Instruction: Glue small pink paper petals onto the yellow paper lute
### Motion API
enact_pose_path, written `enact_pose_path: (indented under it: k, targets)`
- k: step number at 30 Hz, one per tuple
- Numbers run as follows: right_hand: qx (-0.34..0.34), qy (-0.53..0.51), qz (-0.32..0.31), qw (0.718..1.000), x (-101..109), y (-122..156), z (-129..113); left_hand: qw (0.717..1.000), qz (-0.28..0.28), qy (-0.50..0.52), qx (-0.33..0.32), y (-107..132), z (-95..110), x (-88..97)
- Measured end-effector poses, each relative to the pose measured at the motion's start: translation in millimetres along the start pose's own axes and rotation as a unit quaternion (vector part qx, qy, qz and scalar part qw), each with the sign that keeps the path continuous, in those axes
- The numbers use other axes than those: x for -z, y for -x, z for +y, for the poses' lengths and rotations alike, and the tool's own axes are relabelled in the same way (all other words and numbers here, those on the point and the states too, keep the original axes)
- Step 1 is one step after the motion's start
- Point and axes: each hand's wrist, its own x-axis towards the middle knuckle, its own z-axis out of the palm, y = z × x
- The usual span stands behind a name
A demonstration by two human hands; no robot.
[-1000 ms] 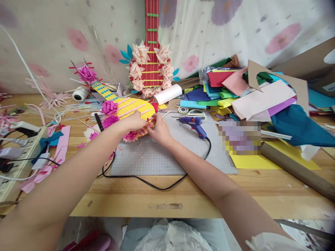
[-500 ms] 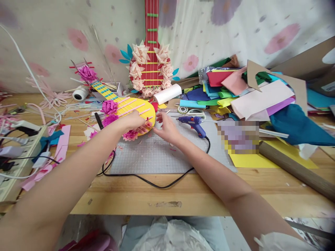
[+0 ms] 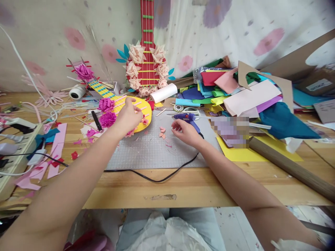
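A yellow paper guitar-like instrument with pink strips across its body and magenta paper flowers along its edge lies on the table and the grey cutting mat. My left hand is over its body, fingers loosely bent and apart, with no held thing visible. A small pink flower sits beside that hand. My right hand hovers above the mat with fingers spread and slightly curled, holding nothing visible. Just behind it lies a blue glue gun. Small pink paper petals lie between the hands.
A red instrument with pale flowers stands against the curtain. Coloured paper is piled at the right, near a brown roll. A power strip stands left. The black cord loops along the cutting mat's front.
My right hand has moved right, away from the yellow instrument toward the glue gun, uncovering the pink petals. My left hand has lifted from the small flower and shifted up over the body.
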Motion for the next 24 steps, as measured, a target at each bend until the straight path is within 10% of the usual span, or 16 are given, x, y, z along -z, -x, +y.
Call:
enact_pose_path:
  k: [4, 11, 17, 24]
  targets:
    - [-0.045, 0.003, -0.023, 0.999, 10, 10, 9, 0.987, -0.038, -0.021, -0.156, 25, -4, -36.5]
    - [-0.075, -0.05, -0.15, 0.985, 40, 18, 25, 0.955, -0.114, -0.123, -0.245, 44, -24, -98.4]
    - [-0.154, -0.092, -0.252, 0.951, 74, 25, 33, 0.938, -0.122, -0.137, -0.293, 38, -31, -104.8]
    - [-0.18, -0.073, -0.182, 0.964, 93, 31, 40, 0.934, -0.134, -0.14, -0.299, 37, -29, -105.1]
